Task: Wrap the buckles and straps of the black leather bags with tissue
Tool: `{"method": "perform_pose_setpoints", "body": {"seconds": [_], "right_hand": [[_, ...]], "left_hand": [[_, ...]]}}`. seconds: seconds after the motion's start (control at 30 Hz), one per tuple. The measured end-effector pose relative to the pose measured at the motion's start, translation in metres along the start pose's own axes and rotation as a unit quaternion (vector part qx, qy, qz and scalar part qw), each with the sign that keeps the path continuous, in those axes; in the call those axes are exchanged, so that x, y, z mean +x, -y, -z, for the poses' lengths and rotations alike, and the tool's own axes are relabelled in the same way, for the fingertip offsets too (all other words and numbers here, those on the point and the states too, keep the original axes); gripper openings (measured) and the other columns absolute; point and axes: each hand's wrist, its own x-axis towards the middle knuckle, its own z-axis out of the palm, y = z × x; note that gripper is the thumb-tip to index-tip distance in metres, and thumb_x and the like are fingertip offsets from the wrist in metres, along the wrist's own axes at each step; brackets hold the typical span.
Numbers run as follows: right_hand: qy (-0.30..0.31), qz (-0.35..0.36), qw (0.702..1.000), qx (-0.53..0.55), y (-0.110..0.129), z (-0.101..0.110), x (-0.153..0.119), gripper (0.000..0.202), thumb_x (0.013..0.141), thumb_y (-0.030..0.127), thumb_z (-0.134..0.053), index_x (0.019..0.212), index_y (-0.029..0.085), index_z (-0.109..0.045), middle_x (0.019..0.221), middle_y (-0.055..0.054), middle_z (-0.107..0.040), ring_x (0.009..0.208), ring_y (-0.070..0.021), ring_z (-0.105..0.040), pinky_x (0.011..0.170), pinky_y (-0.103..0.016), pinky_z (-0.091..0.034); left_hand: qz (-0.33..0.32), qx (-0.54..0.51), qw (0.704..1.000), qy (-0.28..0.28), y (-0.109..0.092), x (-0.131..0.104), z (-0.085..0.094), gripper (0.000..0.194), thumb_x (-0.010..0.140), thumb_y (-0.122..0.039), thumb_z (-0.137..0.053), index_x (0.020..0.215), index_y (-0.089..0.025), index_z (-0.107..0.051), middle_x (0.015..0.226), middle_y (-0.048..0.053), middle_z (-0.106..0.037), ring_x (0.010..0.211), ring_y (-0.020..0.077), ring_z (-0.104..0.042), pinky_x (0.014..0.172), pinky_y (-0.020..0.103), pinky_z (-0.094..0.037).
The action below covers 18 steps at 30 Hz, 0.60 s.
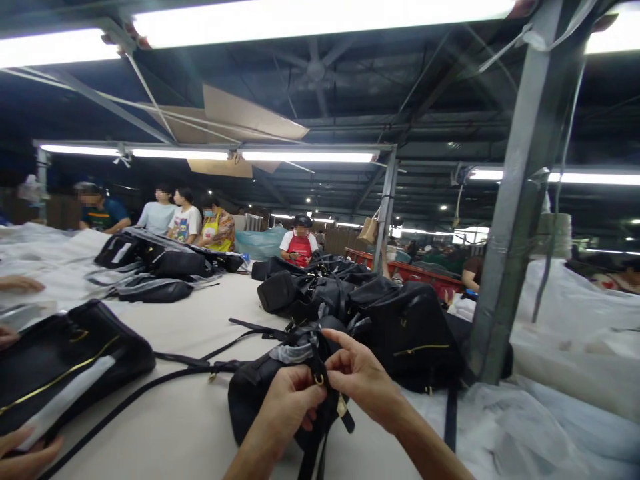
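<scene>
A black bag [250, 393] with straps and gold-coloured fittings lies on the pale table in front of me. My left hand [293, 400] pinches a black strap [318, 357] beside its gold buckle [319, 379]. On the other side of that strap, my right hand [363, 377] has its thumb against it, with the index finger stretched up along the bag's top. Clear wrapping [290, 353] covers the bag's handle. Below the hands a short strap end with a gold piece [342, 405] hangs down.
Black bags [420, 333] are piled behind and right. Another person's hands hold a black bag [85, 360] at left. More bags [160, 263] lie back left. A metal post [520, 200] stands right, near plastic sheeting [530, 427]. Several people are beyond the table [220, 303].
</scene>
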Motion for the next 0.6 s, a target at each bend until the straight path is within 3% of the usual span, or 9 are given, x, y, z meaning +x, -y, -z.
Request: {"method": "perform_pose_setpoints", "body": {"seconds": [0.2,0.37,0.47,0.6], "right_hand": [[0.076,-0.154,0.981,0.086,0.02,0.007,-0.01,0.095,0.055,0.01,-0.065,0.143,0.019,-0.029,0.062,0.01,-0.056,0.051,-0.0086,-0.049,0.047,-0.021,-0.033],[0.141,-0.126,0.98,0.069,0.017,0.007,-0.012,0.108,0.055,0.008,-0.06,0.151,0.018,-0.01,0.069,0.007,-0.061,0.057,-0.0108,-0.055,0.054,-0.023,-0.041],[0.106,-0.108,0.985,0.082,0.014,-0.001,-0.015,0.108,0.053,0.01,-0.058,0.151,0.018,-0.012,0.068,0.007,-0.059,0.06,-0.0127,-0.058,0.055,-0.024,-0.043],[0.05,-0.145,0.985,0.073,0.009,-0.008,-0.018,0.111,0.05,0.012,-0.054,0.151,0.022,-0.01,0.067,0.007,-0.057,0.052,-0.014,-0.057,0.049,-0.026,-0.043]], "left_hand": [[0.035,-0.052,0.994,0.088,-0.004,-0.005,0.004,0.024,0.056,-0.027,-0.069,0.074,-0.012,-0.066,0.061,-0.001,-0.058,0.046,0.007,-0.05,0.044,0.017,-0.041],[0.016,-0.058,0.986,0.155,-0.007,-0.01,0.008,0.022,0.063,-0.023,-0.066,0.082,-0.01,-0.071,0.071,0.005,-0.067,0.055,0.01,-0.059,0.052,0.019,-0.046],[-0.02,-0.043,0.985,0.167,-0.006,-0.01,0.011,0.025,0.07,-0.024,-0.064,0.089,-0.01,-0.071,0.072,0.006,-0.069,0.055,0.0104,-0.059,0.052,0.019,-0.045],[-0.07,0.055,0.987,0.132,-0.004,-0.013,0.006,0.017,0.076,-0.022,-0.056,0.084,-0.012,-0.067,0.07,0.005,-0.067,0.058,0.013,-0.057,0.053,0.021,-0.041]]}}
